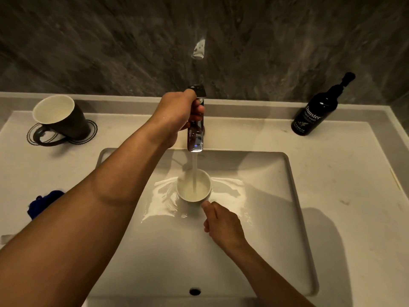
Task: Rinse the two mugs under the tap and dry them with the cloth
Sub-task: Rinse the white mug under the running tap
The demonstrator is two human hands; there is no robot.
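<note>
A white mug (193, 185) sits upright in the sink (294, 196) right under the chrome tap (195, 138). Water streams from the spout into the mug, which is nearly full. My right hand (222, 224) holds the mug at its near side, where the handle is hidden by my fingers. My left hand (177, 114) is wrapped around the tap's lever at the top. A dark mug (64, 118) with a white inside stands on a round coaster at the back left of the counter. The blue cloth (44, 202) lies on the left counter, partly hidden by my left forearm.
A black hand-wash pump bottle (316, 111) stands at the back right of the counter. A dark stone wall rises behind the tap. The sink's overflow hole (195, 291) is at the near wall of the basin.
</note>
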